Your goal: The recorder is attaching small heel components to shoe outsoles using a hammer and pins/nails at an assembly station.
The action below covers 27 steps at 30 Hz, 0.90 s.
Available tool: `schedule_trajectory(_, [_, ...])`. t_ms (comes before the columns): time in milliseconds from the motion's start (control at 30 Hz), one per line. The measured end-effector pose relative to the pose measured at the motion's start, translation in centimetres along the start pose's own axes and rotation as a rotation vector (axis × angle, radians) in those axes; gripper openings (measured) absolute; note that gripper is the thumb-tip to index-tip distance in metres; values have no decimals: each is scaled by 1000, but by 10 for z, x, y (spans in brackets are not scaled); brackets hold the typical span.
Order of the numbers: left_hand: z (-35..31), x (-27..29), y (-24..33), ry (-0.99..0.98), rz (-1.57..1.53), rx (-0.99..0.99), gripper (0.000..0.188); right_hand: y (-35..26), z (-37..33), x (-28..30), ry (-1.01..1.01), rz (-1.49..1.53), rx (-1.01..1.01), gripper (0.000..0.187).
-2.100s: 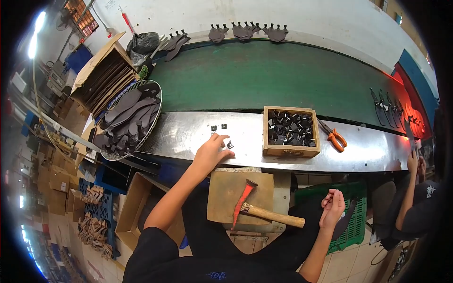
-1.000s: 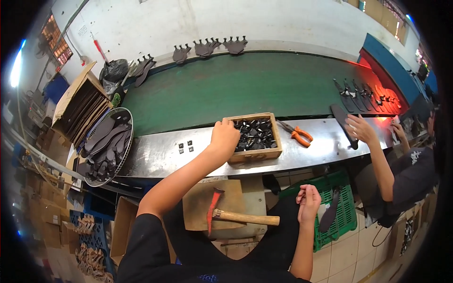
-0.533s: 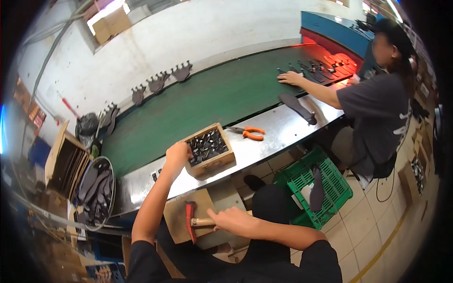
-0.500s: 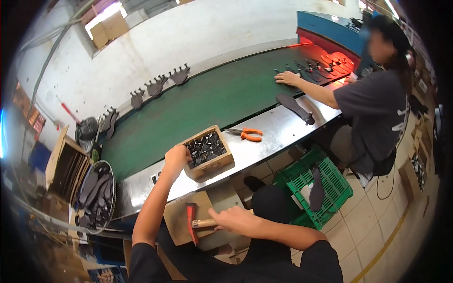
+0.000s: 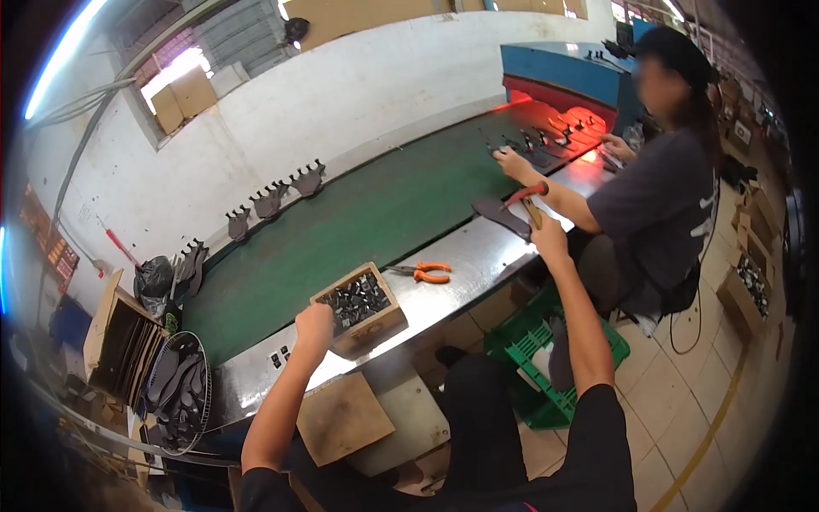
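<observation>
My right hand [image 5: 550, 241] is wrapped round the wooden handle of a hammer with a red head [image 5: 524, 195]. It is raised at the bench's front edge, beside a dark insole [image 5: 502, 218] lying on the metal strip. My left hand [image 5: 314, 326] is closed at the left side of a wooden box [image 5: 373, 328] full of small black parts [image 5: 357, 300]. Whatever its fingers may hold is hidden. Orange-handled pliers [image 5: 424, 272] lie to the right of the box.
A co-worker [image 5: 653, 179] sits at the right, hands over pieces on the green conveyor belt [image 5: 341, 230]. A green crate [image 5: 546, 418] stands below. A tan board [image 5: 344, 416] sits before me. A basket of insoles [image 5: 207, 384] is at left.
My right hand has carried the hammer from above the tan board up and right to the insole. My left hand has drawn back slightly from the box's contents.
</observation>
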<state>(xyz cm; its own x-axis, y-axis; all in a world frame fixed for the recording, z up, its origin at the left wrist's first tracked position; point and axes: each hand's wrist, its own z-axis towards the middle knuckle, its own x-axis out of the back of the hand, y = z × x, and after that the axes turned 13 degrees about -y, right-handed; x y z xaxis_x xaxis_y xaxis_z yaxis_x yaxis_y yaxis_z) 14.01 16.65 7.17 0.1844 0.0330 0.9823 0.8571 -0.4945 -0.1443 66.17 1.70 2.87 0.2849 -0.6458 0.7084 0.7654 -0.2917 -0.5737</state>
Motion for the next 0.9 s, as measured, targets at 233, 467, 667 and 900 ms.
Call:
schedule_trajectory(233, [-53, 20, -21, 305, -460, -190, 18, 13, 17, -24, -295, -70, -7, 24])
schedule_trajectory(467, [-174, 87, 25, 295, -1306, -411, 10, -22, -4, -6, -141, 124, 99, 34])
schedule_trajectory(667, [-237, 83, 34, 498, -1369, -512, 28, -140, -40, 70, 28, -64, 484, 39])
schedule_trajectory(900, [-294, 70, 17, 700, -1305, -390, 38, -280, -122, 106, -182, -37, 843, 32])
